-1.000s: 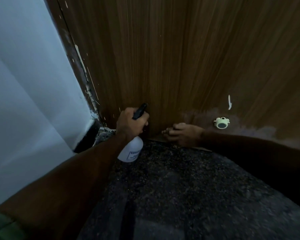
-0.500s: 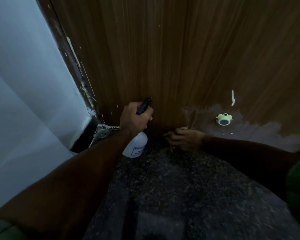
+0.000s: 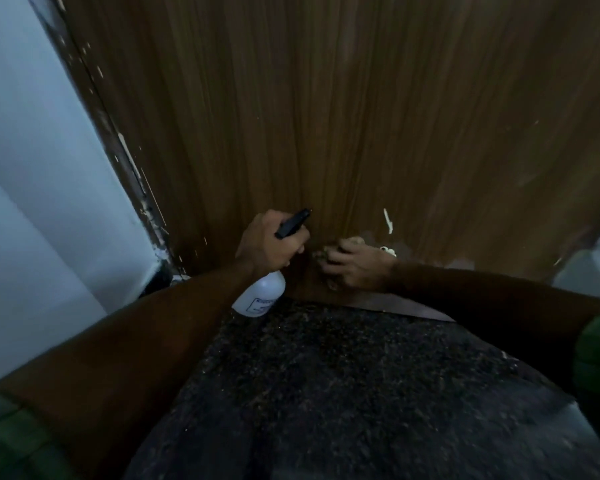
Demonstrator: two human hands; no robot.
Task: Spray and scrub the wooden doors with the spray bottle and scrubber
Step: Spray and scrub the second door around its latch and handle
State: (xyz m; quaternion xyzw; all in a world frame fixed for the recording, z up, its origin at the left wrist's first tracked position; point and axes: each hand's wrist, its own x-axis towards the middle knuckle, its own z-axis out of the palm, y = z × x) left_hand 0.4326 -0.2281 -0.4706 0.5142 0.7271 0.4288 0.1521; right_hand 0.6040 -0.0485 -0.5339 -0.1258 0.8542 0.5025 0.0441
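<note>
A brown wooden door fills the upper view. My left hand grips the neck of a white spray bottle, its black nozzle aimed at the door's lower part. Just to the right, my right hand holds a scrubber against the bottom of the door; only a bit of it peeks out past the fingers. A damp, paler patch shows on the wood beside that hand.
A small pale door stopper sits on the door behind my right wrist, with a white scratch above it. A white wall and chipped dark frame stand on the left. Dark speckled floor lies below.
The camera has shifted right and up. My right hand has lifted a little along the door's bottom edge and now covers most of the stopper. The left hand still holds the bottle.
</note>
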